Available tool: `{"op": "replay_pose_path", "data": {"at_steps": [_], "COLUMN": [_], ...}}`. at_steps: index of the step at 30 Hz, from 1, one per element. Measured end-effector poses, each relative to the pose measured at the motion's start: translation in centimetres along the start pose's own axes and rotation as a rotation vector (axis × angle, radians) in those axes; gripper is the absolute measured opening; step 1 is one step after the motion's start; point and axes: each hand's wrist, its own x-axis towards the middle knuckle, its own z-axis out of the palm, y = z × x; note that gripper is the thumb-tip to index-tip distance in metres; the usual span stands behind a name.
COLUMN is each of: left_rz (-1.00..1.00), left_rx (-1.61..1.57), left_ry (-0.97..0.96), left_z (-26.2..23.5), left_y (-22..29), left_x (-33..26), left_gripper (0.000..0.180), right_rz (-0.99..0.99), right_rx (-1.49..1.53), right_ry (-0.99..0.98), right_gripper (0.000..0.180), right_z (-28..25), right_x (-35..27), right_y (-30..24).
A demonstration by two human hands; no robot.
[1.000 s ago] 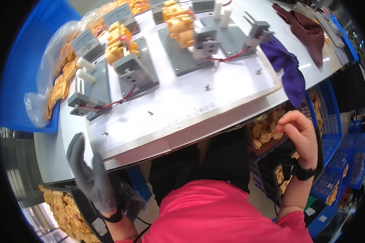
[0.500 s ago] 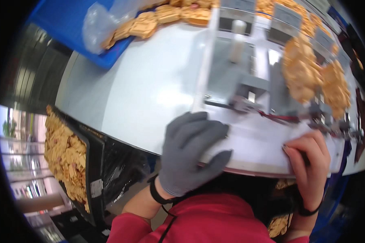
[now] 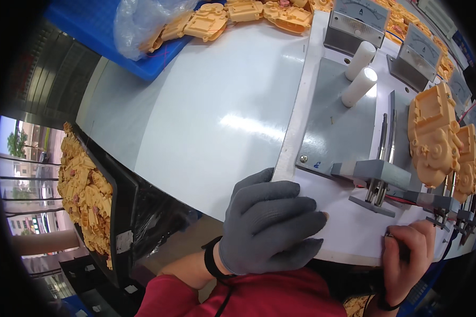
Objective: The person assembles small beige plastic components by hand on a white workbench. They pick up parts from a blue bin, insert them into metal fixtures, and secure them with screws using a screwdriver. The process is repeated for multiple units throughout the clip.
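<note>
My left hand (image 3: 272,224), in a grey glove, rests over the near edge of a white board (image 3: 344,232), its fingers stretched out with nothing seen in them. At the board's front edge on the right, my bare right hand (image 3: 410,253) is closed, fingers curled; whatever it may hold is too small to make out. Ahead of my hands stands a test fixture: a grey plate (image 3: 328,127) with two white posts (image 3: 358,87), and a grey clamp block (image 3: 375,173) with metal pins. To its right, a yellow plastic housing (image 3: 433,134) stands on another fixture.
Analog meters (image 3: 357,24) line the back of the board. Yellow housings (image 3: 206,22) lie in a row beside a blue tray (image 3: 143,68) with a clear plastic bag (image 3: 143,26). A black crate (image 3: 122,211) heaped with yellow parts stands at left, below the white tabletop (image 3: 211,121).
The view has shifted and sharpened, with the fixtures now further right. My left hand has turned, its fingers now pointing right and closer together. My right hand stays curled at the edge.
</note>
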Motion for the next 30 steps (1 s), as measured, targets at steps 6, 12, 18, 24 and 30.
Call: {"op": "replay_pose_path", "data": {"at_steps": [6, 12, 18, 24, 30], "left_rz": [0.004, 0.007, -0.005, -0.018, -0.017], "left_rx": [-0.008, 0.021, 0.048, 0.029, 0.024], "left_ry": [0.008, -0.006, -0.015, -0.015, -0.011], "left_z": [0.12, 0.00, -0.19, -0.15, -0.17], "left_y": [-0.05, -0.03, 0.25, 0.30, 0.30], "left_x": [0.00, 0.03, 0.11, 0.19, 0.11], "left_gripper": [0.032, 0.032, 0.035, 0.036, 0.037], "right_rz": [-0.036, -0.075, -0.062, -0.124, -0.185], "right_rx": [0.025, -0.032, 0.024, 0.004, -0.013], "right_ry": [0.005, 0.001, 0.012, 0.050, 0.054], "right_gripper": [0.023, 0.024, 0.024, 0.026, 0.028], "right_z": [0.08, 0.05, 0.17, 0.44, 0.42], "right_x": [0.08, 0.04, 0.42, 0.52, 0.46], "right_y": [0.04, 0.19, -0.33, -0.05, 0.09]}}
